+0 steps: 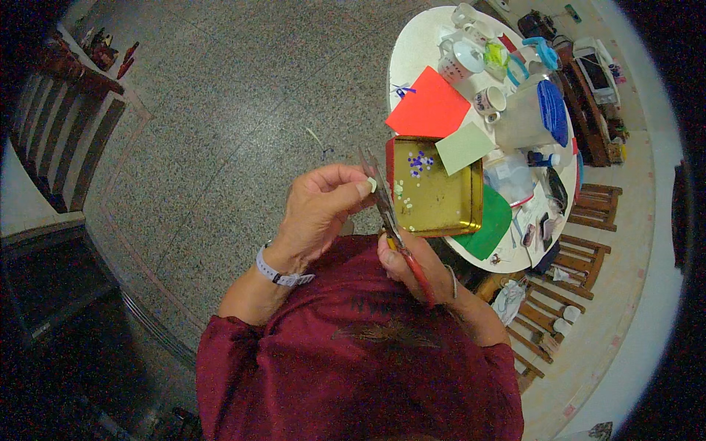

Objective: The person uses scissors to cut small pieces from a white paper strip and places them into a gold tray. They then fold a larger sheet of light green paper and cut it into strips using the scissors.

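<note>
Between thumb and forefinger, my left hand (323, 206) pinches a small pale green piece of paper (372, 184). My right hand (419, 270) is closed around a pair of scissors (385, 207) with red handles, and the metal blades point up and away beside that piece. Right of the blades, a gold-lined tin box (440, 206) with a red outer side rests by the table edge. Small blue-and-white bits (420, 163) and pale bits (399, 189) lie inside it. A pale green sheet (465, 148) lies across the tin's far right corner.
On the white oval table (419, 38) are a red sheet (429, 103), a green sheet (487, 226), a lidded mug (461, 60), a cup (489, 101) and a blue-lidded container (526, 114). Wooden chairs (581, 264) stand right; speckled floor (235, 95) spreads left.
</note>
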`<state>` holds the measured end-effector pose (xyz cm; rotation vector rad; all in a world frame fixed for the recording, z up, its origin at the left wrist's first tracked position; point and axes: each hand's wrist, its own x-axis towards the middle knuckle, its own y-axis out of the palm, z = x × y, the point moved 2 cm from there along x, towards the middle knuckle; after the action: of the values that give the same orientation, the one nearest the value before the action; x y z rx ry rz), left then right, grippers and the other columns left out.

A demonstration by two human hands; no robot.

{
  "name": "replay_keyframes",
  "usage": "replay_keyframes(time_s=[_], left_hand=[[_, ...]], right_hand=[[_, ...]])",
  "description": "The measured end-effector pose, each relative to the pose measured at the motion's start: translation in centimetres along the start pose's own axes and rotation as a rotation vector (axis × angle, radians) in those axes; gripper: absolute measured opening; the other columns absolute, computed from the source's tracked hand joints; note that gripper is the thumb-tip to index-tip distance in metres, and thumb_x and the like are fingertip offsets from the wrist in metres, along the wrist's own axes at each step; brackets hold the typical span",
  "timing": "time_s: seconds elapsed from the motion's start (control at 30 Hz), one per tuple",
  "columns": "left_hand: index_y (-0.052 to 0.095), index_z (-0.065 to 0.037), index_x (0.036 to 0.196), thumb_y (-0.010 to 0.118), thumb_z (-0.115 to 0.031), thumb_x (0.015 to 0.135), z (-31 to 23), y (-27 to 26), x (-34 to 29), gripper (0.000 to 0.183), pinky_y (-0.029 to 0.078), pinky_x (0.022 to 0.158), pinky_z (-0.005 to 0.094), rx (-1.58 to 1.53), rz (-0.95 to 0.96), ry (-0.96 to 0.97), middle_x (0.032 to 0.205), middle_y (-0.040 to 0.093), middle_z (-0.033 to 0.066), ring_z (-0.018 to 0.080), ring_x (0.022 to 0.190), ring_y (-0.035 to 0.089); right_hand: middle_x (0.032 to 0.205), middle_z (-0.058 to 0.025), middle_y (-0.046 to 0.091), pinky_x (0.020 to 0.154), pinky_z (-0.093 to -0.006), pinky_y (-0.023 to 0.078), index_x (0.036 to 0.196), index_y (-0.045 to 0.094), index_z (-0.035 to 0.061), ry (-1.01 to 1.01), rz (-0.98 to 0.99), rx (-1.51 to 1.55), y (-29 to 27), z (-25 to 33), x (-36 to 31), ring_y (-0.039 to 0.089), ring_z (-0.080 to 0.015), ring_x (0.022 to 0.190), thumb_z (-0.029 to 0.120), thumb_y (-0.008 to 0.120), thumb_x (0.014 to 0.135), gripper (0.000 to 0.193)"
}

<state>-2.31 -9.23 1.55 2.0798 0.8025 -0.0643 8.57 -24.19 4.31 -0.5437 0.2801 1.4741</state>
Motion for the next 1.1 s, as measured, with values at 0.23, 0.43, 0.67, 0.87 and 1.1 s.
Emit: replay_keyframes(time_s=[0.23, 0.43, 0.67, 0.87, 1.1], left_hand=[[0.063, -0.002, 0.091, 0.064, -0.013, 0.086, -0.07, -0.55, 0.22, 0.012, 0.049, 0.09, 0.0414, -0.015, -0.001, 0.002, 0.104, 0.064, 0.013, 0.0273, 0.097, 0.064], [0.063, -0.001, 0.093, 0.064, -0.011, 0.086, -0.46, -0.05, -0.29, 0.012, 0.05, 0.086, 0.0362, 0.048, -0.036, -0.011, 0.101, 0.064, 0.0106, 0.0224, 0.092, 0.063], [0.062, -0.002, 0.089, 0.064, -0.01, 0.087, 0.13, -0.62, -0.14, 0.008, 0.051, 0.087, 0.0392, 0.081, -0.018, 0.047, 0.104, 0.062, 0.0123, 0.0263, 0.097, 0.063], [0.062, -0.002, 0.088, 0.063, -0.01, 0.087, -0.3, -0.44, -0.46, 0.008, 0.05, 0.089, 0.0406, 0.07, -0.021, 0.036, 0.105, 0.062, 0.0127, 0.0266, 0.098, 0.063], [0.061, -0.001, 0.089, 0.063, -0.009, 0.087, -0.21, -0.71, -0.57, 0.009, 0.049, 0.092, 0.0426, 0.003, -0.013, 0.011, 0.105, 0.062, 0.0126, 0.0276, 0.099, 0.063]], right_hand=[[0.07, -0.0092, 0.052, 0.059, -0.0378, 0.043, 0.088, 0.048, 0.0028, -0.04, -0.005, -0.024, 0.11, 0.39, 0.29, 0.05, -0.0219, 0.063, 0.025, 0.057, 0.09, 0.024], [0.069, -0.007, 0.051, 0.058, -0.036, 0.043, 0.086, 0.048, 0.0041, -0.056, -0.024, -0.032, 0.32, 0.14, 0.53, 0.049, -0.019, 0.062, 0.024, 0.06, 0.089, 0.023], [0.071, -0.0081, 0.053, 0.06, -0.0357, 0.044, 0.089, 0.049, 0.0033, -0.129, -0.041, -0.067, 0.51, 0.45, 0.81, 0.052, -0.0192, 0.064, 0.023, 0.059, 0.09, 0.022], [0.073, -0.0114, 0.055, 0.062, -0.0376, 0.045, 0.093, 0.049, 0.0031, -0.12, -0.037, -0.078, 0.67, 0.81, 0.84, 0.054, -0.0233, 0.066, 0.024, 0.059, 0.09, 0.023], [0.073, -0.0123, 0.055, 0.062, -0.0386, 0.045, 0.093, 0.049, 0.0029, -0.086, -0.017, -0.083, 0.84, 0.31, 0.78, 0.054, -0.0251, 0.066, 0.027, 0.058, 0.091, 0.026]])
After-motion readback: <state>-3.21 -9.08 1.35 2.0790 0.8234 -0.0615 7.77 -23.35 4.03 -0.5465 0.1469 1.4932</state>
